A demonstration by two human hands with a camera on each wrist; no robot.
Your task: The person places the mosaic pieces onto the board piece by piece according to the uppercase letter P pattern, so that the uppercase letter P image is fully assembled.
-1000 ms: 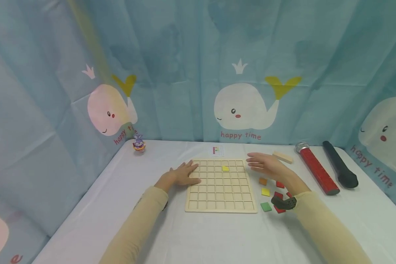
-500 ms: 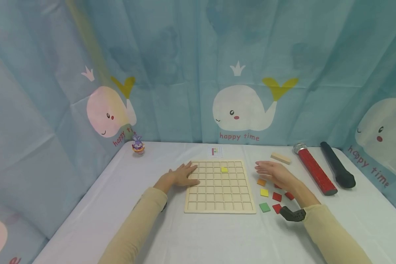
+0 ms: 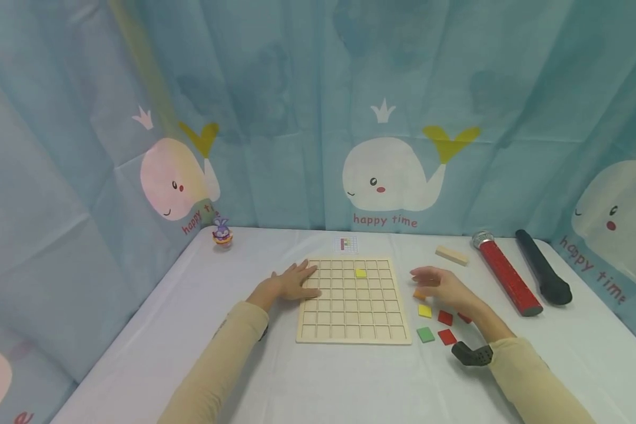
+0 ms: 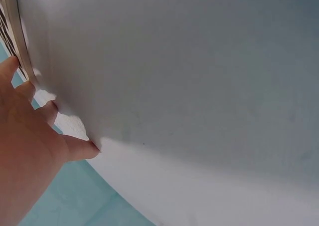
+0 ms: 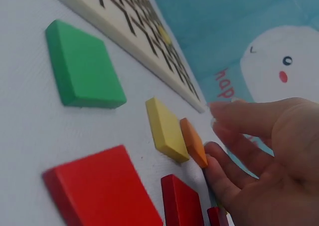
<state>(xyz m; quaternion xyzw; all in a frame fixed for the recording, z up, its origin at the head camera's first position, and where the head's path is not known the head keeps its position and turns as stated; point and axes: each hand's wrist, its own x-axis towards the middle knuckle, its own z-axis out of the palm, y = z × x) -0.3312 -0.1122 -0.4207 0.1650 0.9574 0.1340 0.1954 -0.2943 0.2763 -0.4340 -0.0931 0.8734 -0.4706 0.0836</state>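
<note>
A square wooden grid board (image 3: 352,334) lies on the white table, with one yellow tile (image 3: 361,273) in a cell near its far side. My left hand (image 3: 291,282) rests on the board's left edge, fingers spread. To the right of the board, my right hand (image 3: 445,290) hovers with bent fingers at an orange tile (image 5: 193,142), partly covering it in the head view. No grip on that tile is visible. Closer to me lie another yellow tile (image 3: 424,310), a green tile (image 3: 426,334) and several red tiles (image 3: 447,337).
Behind the board lies a small printed card (image 3: 345,244). A wooden block (image 3: 451,255), a red microphone (image 3: 509,277) and a black microphone (image 3: 548,277) lie at the right. At the far left corner stands a purple rabbit figure (image 3: 222,234). A blue curtain (image 3: 281,118) hangs behind the table.
My right hand has moved from the board's far right corner rightward and toward me, down to the orange tile. My left hand has stayed on the board's edge.
</note>
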